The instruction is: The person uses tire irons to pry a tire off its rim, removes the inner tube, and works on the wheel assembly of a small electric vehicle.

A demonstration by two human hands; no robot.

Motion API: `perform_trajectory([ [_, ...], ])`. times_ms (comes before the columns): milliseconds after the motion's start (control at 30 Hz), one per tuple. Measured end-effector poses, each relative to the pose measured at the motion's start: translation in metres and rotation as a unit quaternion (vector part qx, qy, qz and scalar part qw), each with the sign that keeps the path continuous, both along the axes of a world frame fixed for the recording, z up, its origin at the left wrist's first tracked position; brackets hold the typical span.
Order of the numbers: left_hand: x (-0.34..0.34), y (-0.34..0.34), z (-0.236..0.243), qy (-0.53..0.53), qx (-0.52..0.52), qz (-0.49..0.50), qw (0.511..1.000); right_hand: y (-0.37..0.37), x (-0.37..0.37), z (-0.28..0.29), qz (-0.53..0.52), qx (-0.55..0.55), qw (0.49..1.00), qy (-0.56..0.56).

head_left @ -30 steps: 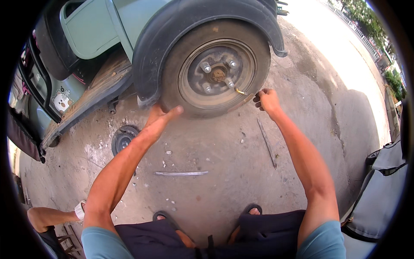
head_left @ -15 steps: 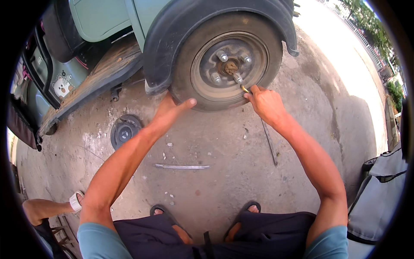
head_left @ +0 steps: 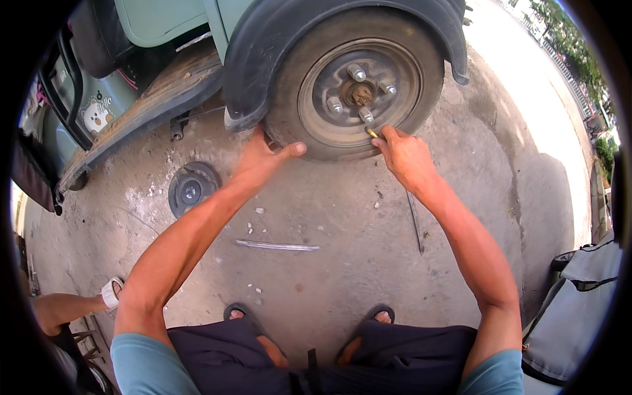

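One wheel (head_left: 362,97): I'm seemingly bracing its lower-left edge, left hand (head_left: 262,160) spread, right hand (head_left: 405,158) clamping fingers on the yellow stem (head_left: 372,133).

Head-worn fisheye, close by, looking down past forearms (head_left: 464,227) at wheel (head_left: 361,97).

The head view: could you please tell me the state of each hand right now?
Left hand: open, at the lower left edge of the tire; whether it grips cannot be told.
Right hand: closed, pinching the brass-coloured valve stem.
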State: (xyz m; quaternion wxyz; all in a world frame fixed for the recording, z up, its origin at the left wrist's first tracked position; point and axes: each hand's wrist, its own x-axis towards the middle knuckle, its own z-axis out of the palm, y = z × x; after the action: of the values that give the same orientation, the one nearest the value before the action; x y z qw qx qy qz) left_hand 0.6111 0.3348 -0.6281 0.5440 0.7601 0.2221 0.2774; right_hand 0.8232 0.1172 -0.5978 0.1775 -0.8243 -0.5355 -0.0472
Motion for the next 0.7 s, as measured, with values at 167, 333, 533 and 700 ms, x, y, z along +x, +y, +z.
perform_trajectory([
  [167,0.006,0.005,-0.002,0.036,-0.029,-0.052,0.998,-0.004,0.014,-0.001,-0.004,0.020,1.000,-0.009],
  [333,0.001,0.006,0.003,0.005,-0.018,-0.059,0.998,0.000,0.011,0.005,0.016,0.024,1.000,-0.010],
  [533,0.002,0.005,0.010,0.044,-0.007,-0.055,0.997,-0.009,-0.001,-0.007,0.053,0.057,0.993,-0.086],
  [700,0.002,0.009,0.009,0.029,-0.029,-0.066,0.997,-0.004,-0.006,-0.023,0.078,0.082,0.981,-0.157],
])
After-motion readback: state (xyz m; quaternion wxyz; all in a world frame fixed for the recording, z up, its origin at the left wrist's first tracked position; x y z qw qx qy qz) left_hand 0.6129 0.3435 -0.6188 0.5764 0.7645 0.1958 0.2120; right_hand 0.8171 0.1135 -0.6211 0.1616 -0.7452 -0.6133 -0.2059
